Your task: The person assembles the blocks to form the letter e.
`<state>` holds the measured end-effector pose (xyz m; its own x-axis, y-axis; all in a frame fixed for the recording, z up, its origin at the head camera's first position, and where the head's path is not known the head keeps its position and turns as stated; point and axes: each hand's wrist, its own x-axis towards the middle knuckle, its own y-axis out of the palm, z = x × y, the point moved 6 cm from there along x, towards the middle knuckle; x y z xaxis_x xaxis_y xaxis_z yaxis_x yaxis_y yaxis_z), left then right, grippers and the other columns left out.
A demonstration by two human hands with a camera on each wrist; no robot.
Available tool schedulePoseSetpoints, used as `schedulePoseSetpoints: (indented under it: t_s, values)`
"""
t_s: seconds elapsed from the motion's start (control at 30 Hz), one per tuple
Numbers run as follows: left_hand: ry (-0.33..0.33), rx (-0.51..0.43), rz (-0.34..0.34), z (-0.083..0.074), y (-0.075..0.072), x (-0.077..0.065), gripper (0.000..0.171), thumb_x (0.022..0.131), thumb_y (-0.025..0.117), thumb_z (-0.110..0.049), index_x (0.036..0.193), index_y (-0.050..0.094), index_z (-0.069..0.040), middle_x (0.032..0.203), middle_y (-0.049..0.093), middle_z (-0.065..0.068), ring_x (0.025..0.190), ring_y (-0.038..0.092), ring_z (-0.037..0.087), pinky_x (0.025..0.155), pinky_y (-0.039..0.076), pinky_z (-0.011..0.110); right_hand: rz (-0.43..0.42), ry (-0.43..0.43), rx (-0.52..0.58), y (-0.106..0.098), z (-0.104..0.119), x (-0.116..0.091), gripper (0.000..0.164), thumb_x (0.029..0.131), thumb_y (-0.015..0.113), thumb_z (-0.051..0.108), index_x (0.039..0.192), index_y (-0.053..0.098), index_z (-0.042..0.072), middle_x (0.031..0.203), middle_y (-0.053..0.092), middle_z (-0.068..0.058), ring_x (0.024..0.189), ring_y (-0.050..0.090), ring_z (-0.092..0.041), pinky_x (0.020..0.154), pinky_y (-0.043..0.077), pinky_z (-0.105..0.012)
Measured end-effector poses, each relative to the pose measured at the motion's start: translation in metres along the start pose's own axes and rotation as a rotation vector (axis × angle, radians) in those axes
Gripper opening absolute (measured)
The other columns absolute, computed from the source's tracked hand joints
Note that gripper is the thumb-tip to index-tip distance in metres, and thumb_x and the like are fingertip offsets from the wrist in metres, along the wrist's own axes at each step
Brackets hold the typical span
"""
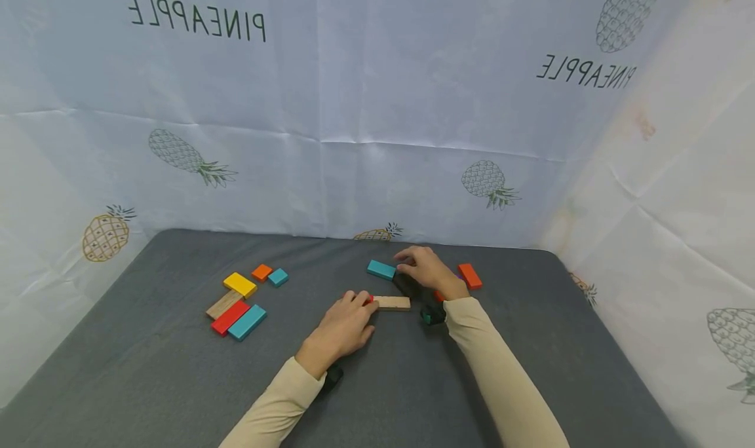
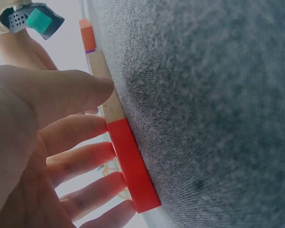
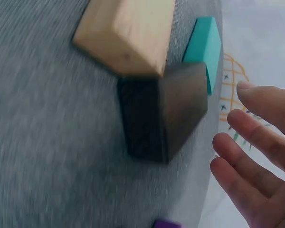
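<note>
In the head view my left hand point(image 1: 345, 323) rests at a red block, whose end barely shows past the fingers. The left wrist view has the fingertips touching the long edge of this red block point(image 2: 133, 166), with the thumb over a plain wooden block point(image 2: 100, 66) joined end to end with it. My right hand point(image 1: 427, 268) hovers above the far side of the table, fingers loosely bent and holding nothing. Beside it lie a black block point(image 3: 166, 114), a teal block point(image 3: 206, 47) and the near end of the wooden block point(image 3: 128, 35).
A group of blocks lies to the left, among them a yellow point(image 1: 240, 284), a red point(image 1: 230, 317) and a teal one point(image 1: 248, 322). An orange-red block point(image 1: 470, 276) lies right of my right hand. Patterned white cloth point(image 1: 354, 186) hangs behind the grey table point(image 1: 147, 369).
</note>
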<state>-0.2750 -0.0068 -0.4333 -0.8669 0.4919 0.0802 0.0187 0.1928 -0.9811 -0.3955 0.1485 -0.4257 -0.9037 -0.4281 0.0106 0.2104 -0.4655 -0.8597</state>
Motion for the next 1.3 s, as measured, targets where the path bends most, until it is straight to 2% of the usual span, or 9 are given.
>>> schedulePoseSetpoints:
  t_s: [0.47,0.7,1.3]
  values:
    - [0.003,-0.019,-0.005,0.000,0.000,0.000,0.040,0.093,0.070,-0.025,0.131,0.063,-0.011,0.124,0.058,0.009,0.107,0.054,0.027,0.093,0.051,0.043,-0.021,0.002,-0.047,-0.022,-0.032,-0.021,0.032,0.094,0.067,0.009,0.124,0.066,-0.002,0.125,0.065,-0.021,0.109,0.065,-0.036,0.090,0.056,-0.047]
    - [0.012,-0.025,-0.016,0.000,0.000,0.000,0.040,0.093,0.070,-0.024,0.130,0.064,-0.010,0.123,0.058,0.009,0.106,0.054,0.027,0.092,0.051,0.043,0.010,0.056,-0.053,-0.024,-0.047,-0.030,0.033,0.094,0.067,0.009,0.126,0.065,-0.001,0.127,0.063,-0.020,0.111,0.064,-0.036,0.091,0.055,-0.047]
    - [0.020,-0.032,-0.014,0.000,0.000,-0.001,0.040,0.093,0.070,-0.024,0.130,0.064,-0.010,0.124,0.058,0.010,0.107,0.054,0.027,0.092,0.051,0.043,0.056,0.092,-0.094,-0.030,-0.061,-0.043,0.034,0.092,0.069,0.009,0.124,0.066,-0.003,0.123,0.064,-0.023,0.106,0.063,-0.035,0.095,0.053,-0.050]
